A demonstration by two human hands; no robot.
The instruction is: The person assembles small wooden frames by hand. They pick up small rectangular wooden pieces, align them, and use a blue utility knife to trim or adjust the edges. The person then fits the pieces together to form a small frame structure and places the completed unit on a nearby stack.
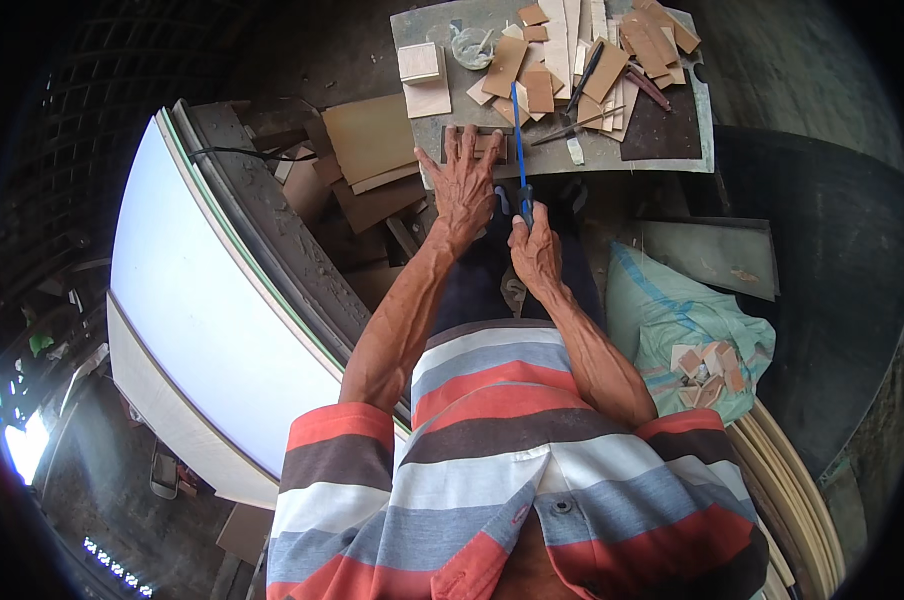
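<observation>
Dim; left glare (27, 446) (daylight, perhaps).

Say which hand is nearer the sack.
Right. The right hand, gripping the blue tool, is left of the sack, not touching it; the left hand, spread at the near edge of the table, is farther left.

Bright blue on that long, thin blade (521, 140), blue and black on its handle (527, 203)! Far side, tan and cream wood pieces (507, 66); near, a shirt (502, 440) striped red, white, grey-blue, dark brown; right, a pale-green sack (634, 330), blue-striped!
</observation>
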